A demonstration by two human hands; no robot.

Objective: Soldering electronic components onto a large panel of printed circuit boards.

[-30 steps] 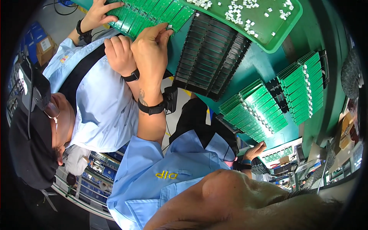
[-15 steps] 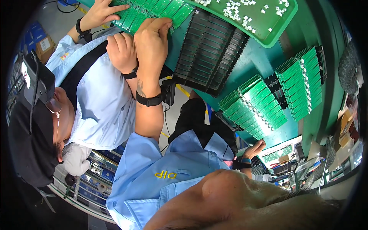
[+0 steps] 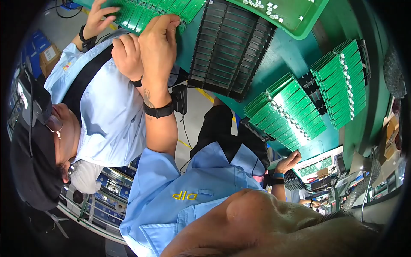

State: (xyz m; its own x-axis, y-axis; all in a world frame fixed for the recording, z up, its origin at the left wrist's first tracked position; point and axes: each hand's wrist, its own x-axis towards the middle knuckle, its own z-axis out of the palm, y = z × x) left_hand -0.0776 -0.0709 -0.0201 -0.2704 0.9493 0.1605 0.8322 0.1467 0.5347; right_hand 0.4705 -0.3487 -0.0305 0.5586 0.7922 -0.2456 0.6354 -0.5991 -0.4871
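Head view, only one: your left hand (image 3: 158, 43) is at the near right edge of the green boards (image 3: 145, 9) on the table (image 3: 293, 60), top left. Thumb and forefinger are closed in a pinch right at the edge; can't tell if a small piece sits between them. Your right hand (image 3: 288, 162) is by the table edge, near the closer stack of boards (image 3: 284, 109), fingers curled; can't tell if it holds anything. Best guess on doing this well: keep the pinch light and square to the board, wrist steady, and press straight down rather than sideways so nothing tilts. Your hand hides the spot, so tip your knuckles back for a look. Watch the co-worker: one hand (image 3: 100, 19) at the boards' left end, the other (image 3: 127, 55) crowding your wrist, so keep your elbow from bumping. Your right hand could brace the boards if they slide. Black rack (image 3: 231, 47) just right of the boards, green tray (image 3: 299, 35) with loose white pieces (image 3: 274, 16) beyond it; don't snag either with your sleeve.
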